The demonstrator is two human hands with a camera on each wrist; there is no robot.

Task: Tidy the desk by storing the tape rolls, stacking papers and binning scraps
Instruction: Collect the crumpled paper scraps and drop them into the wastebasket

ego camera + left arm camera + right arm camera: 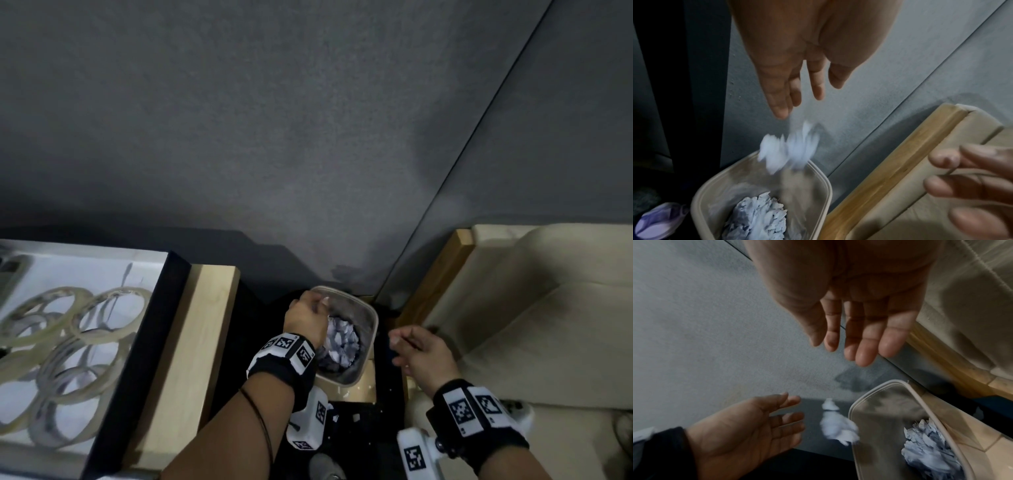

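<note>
A translucent bin (374, 320) stands on the floor between the desk and a chair, with a heap of white paper scraps (342, 342) inside. My left hand (308, 313) hovers over its near-left rim. In the left wrist view this hand (797, 97) has straight, spread fingers, and a blurred clump of scraps (791, 149) falls from it toward the bin (823, 177). My right hand (418, 349) hangs empty to the right of the bin, fingers straight (849, 345). Several clear tape rolls (85, 325) lie in a black-walled box (161, 325) on the desk.
The light wooden desk edge (198, 342) is at the left. At the right stands a beige cushioned chair (531, 308) with a wooden frame (442, 274). Behind is a grey wall. Tiny scraps (356, 416) dot the dark floor near the bin. A shoe (659, 222) is beside the bin.
</note>
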